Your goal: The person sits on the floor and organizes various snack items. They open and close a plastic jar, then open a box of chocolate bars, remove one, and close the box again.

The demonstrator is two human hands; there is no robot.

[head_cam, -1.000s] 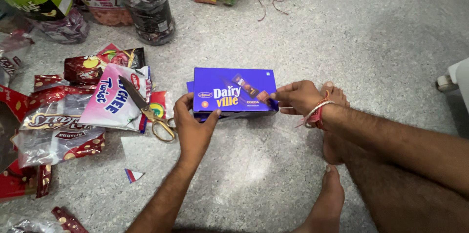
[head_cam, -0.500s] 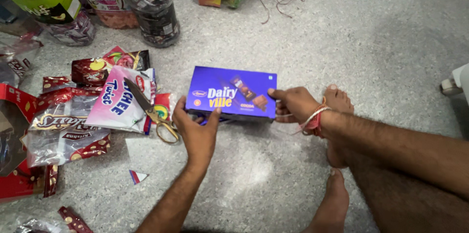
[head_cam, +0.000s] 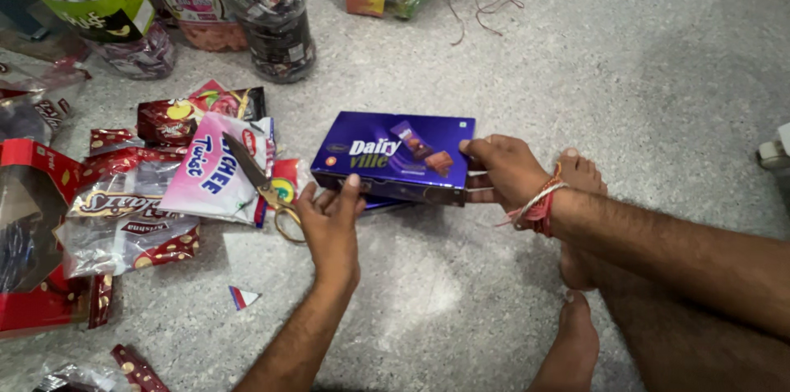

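Down at the bottom, your bare feet (head_cam: pixel 576 334) rest on the grey speckled floor (head_cam: pixel 642 71), and a small torn scrap of wrapper (head_cam: pixel 243 296) lies off to the left. Your left hand (head_cam: pixel 329 223) has its fingers curled up against the near left edge of the purple chocolate box (head_cam: pixel 395 157), thumb on the front face. Your right hand (head_cam: pixel 506 171), with threads tied at the wrist, pinches the box's right end, thumb on top. So both grips are closed on the box, which sits low over the floor in the middle, slightly tilted. Just left of your left hand lie scissors (head_cam: pixel 259 182) with gold handles, on a heap of snack packets (head_cam: pixel 148 186). Farther back stand a clear jar with a white lid (head_cam: pixel 267 18) and more bags of sweets (head_cam: pixel 90 5).
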